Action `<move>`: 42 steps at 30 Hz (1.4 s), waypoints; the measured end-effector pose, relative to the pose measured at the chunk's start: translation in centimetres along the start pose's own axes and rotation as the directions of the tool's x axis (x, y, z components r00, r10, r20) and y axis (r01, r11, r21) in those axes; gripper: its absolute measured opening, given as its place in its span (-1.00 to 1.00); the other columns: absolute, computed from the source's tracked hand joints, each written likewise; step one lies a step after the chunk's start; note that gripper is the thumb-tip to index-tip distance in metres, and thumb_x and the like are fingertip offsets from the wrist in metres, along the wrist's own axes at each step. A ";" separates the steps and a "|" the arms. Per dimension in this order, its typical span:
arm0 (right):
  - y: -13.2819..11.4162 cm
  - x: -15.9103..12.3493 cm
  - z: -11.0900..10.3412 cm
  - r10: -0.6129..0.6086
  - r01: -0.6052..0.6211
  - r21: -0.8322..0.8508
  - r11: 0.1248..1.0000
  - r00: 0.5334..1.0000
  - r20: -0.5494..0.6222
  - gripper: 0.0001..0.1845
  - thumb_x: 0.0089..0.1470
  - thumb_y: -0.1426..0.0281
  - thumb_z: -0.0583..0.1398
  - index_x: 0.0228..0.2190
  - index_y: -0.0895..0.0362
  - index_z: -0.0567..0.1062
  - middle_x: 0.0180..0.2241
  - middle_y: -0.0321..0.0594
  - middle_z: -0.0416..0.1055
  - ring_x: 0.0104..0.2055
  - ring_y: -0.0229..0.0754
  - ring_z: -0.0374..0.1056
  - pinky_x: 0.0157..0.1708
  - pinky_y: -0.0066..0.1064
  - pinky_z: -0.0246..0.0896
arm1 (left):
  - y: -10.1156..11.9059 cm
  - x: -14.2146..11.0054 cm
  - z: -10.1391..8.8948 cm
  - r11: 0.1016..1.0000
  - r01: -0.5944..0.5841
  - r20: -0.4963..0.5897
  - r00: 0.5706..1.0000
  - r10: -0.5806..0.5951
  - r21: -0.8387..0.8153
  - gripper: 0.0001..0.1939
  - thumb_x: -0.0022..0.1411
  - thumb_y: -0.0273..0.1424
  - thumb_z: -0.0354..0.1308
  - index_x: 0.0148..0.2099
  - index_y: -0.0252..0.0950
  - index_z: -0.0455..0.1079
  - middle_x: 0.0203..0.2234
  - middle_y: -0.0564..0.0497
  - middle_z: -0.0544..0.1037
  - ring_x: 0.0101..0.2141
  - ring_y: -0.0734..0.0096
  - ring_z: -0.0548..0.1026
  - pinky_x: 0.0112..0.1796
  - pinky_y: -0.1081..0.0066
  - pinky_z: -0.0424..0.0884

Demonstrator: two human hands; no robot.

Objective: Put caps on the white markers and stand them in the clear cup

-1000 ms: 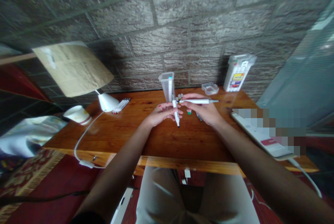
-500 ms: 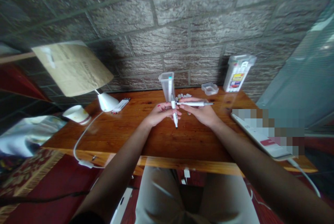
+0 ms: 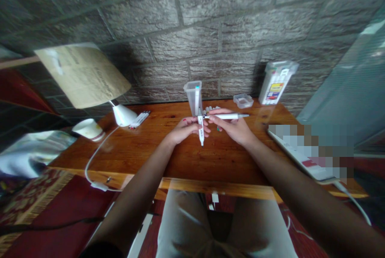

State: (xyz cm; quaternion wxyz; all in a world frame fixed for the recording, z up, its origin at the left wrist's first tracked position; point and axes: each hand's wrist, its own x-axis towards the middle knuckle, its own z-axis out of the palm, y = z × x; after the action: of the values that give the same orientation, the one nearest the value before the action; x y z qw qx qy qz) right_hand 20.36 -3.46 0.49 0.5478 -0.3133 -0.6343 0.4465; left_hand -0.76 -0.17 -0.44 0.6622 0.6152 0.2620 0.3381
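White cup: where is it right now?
In the head view, the cup sits on the left side of the table, left of the lamp base.

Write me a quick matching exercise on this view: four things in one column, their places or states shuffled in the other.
1. Left hand
2. Right hand
3. Clear lid
4. Cup

A. Left of the lamp base
B. Holding the crosswise marker
C. Between open box and labelled case
D. Holding the lengthwise marker

Pairs: 1-D, 2-B, 3-C, 4-A
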 end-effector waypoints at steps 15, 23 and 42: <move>-1.0 -0.2 0.2 -0.019 0.019 -0.018 1.000 1.000 -0.020 -0.67 -0.03 0.18 0.39 -0.22 0.06 0.65 -0.18 -0.19 0.61 -0.15 -0.10 0.51 -0.10 -0.24 0.41 | 0.0 -0.1 0.1 0.999 0.001 0.110 0.994 0.003 -0.040 -0.61 0.17 -0.34 0.28 0.03 -0.37 0.47 -0.09 -0.28 0.63 -0.30 0.18 0.66 -0.19 0.25 0.53; -0.9 -0.2 0.1 -0.045 0.047 -0.053 0.997 0.998 0.033 -0.68 -0.04 0.18 0.40 -0.23 0.05 0.65 -0.16 -0.18 0.61 -0.10 -0.06 0.51 -0.01 -0.18 0.39 | 0.0 -0.1 0.2 0.999 -0.005 0.105 0.994 0.010 -0.043 -0.67 0.12 -0.39 0.29 -0.05 -0.39 0.52 -0.11 -0.27 0.63 -0.27 0.18 0.65 -0.15 0.24 0.52; -0.5 -0.1 0.1 -0.056 0.057 -0.077 0.995 0.998 0.019 -0.70 0.00 0.16 0.37 -0.26 0.07 0.61 -0.25 -0.20 0.58 -0.25 -0.13 0.49 -0.23 -0.27 0.41 | 0.6 -0.4 0.8 0.999 0.041 0.109 0.993 -0.041 0.004 -0.66 0.18 -0.30 0.35 -0.04 -0.36 0.52 -0.10 -0.24 0.62 -0.16 0.23 0.62 -0.16 0.34 0.52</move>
State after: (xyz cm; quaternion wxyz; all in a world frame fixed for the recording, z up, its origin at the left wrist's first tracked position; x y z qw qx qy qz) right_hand 20.30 -3.83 0.92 0.5424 -0.3126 -0.6642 0.4085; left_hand -0.47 -0.99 0.22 0.6818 0.6277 0.2386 0.2901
